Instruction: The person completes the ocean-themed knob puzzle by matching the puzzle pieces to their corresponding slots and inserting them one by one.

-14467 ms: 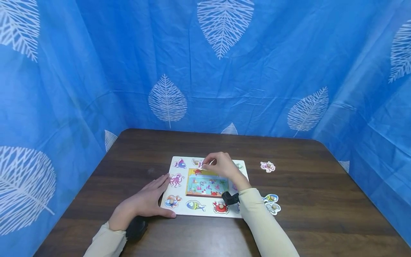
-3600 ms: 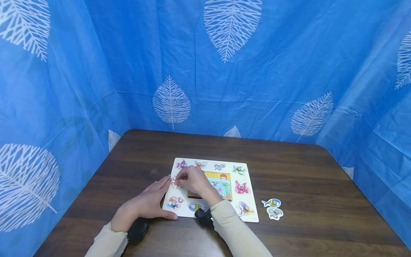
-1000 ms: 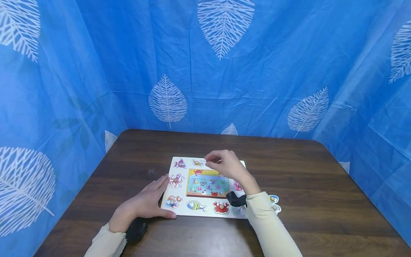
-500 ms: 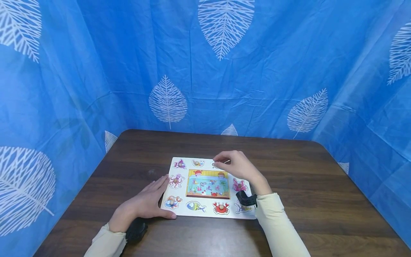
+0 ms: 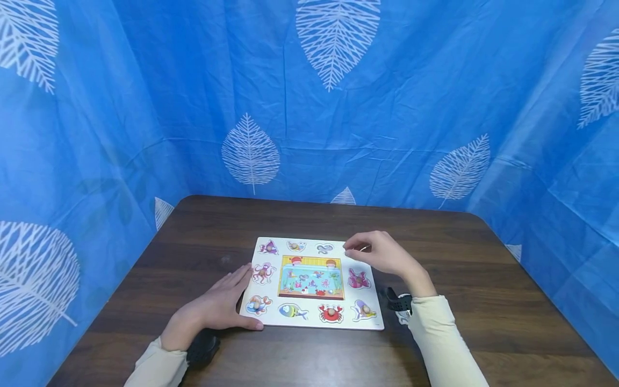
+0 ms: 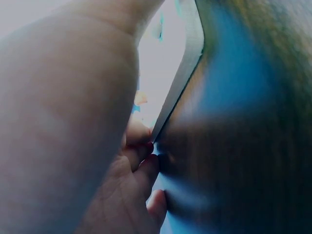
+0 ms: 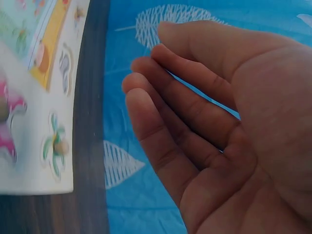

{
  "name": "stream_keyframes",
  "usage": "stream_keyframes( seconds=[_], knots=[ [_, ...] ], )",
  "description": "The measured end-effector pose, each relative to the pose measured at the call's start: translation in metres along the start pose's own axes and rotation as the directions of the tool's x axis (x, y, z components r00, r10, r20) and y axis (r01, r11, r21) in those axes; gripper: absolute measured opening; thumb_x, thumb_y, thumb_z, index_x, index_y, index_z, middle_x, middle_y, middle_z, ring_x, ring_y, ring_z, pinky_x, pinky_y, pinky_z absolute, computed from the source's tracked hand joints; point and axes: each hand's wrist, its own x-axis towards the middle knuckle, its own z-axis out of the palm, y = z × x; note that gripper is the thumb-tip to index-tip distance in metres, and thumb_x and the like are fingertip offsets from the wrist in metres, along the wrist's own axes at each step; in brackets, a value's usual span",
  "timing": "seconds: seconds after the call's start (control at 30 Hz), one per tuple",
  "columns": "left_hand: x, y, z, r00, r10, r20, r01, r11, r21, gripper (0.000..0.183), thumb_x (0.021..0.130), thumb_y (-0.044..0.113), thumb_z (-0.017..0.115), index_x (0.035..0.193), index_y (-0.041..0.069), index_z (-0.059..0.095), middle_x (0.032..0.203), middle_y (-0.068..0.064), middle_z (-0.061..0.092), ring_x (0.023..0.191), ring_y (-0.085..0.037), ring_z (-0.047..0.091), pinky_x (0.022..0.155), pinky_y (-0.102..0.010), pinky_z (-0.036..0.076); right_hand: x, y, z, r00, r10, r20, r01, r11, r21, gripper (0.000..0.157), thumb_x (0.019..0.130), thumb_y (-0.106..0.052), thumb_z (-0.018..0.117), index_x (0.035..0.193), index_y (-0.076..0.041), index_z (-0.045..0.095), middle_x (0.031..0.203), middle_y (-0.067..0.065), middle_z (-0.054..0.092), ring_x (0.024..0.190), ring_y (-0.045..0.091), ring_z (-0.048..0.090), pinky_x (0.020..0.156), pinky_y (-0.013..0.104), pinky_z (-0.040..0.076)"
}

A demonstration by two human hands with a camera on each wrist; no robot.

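Observation:
A white knob puzzle board [image 5: 309,322] with a sea-animal picture lies flat on the table. My left hand [image 5: 220,303] rests at its left edge, fingers extended and thumb at the front corner. My right hand [image 5: 382,252] is over the board's far right corner, fingers loosely bent and holding nothing. Below it, the right wrist view shows a green seaweed piece [image 7: 59,148] with a knob. Knobbed pieces in the board include an octopus [image 5: 263,273], a red crab [image 5: 331,313] and a pink starfish [image 5: 359,279]. The striped fish spot [image 5: 293,310] and grey spot [image 5: 324,248] show no knob.
A loose grey-and-white piece [image 5: 403,318] lies on the dark wooden table [image 5: 309,357] right of the board, mostly hidden by my right wrist. A blue curtain [image 5: 309,134] with white leaves hangs behind the table and along both sides.
My right hand has moved right along the board's far edge during the last second. The octopus piece, loose on the table earliest, now sits in the board. My left hand has stayed put.

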Motion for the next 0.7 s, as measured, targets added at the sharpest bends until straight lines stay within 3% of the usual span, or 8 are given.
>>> stream_keyframes(
  seconds=[0.5,0.7],
  knots=[
    [0.000,-0.001,0.000,1.000,0.008,-0.006,-0.008,1.000,-0.006,0.130,0.074,0.064,0.084,0.161,-0.007,0.019,0.171,-0.023,0.016,0.157,-0.041,0.018,0.125,-0.062,0.018,-0.036,0.028,-0.020,0.990,0.066,0.124,-0.062,0.997,-0.037,0.025,0.096,-0.023,0.075,0.117,-0.010,0.076,0.107,-0.003,0.076,0.091,0.011,0.067,0.085,0.033,0.060],
    [0.001,-0.002,0.001,1.000,0.001,-0.005,-0.001,1.000,-0.008,0.129,0.074,0.064,0.084,0.161,-0.006,0.019,0.171,-0.022,0.016,0.157,-0.041,0.018,0.125,-0.062,0.018,-0.046,0.038,-0.032,0.977,0.083,0.194,-0.079,0.997,-0.026,0.025,0.095,-0.023,0.076,0.117,-0.011,0.076,0.109,-0.001,0.075,0.096,0.014,0.068,0.088,0.039,0.061]
  ],
)
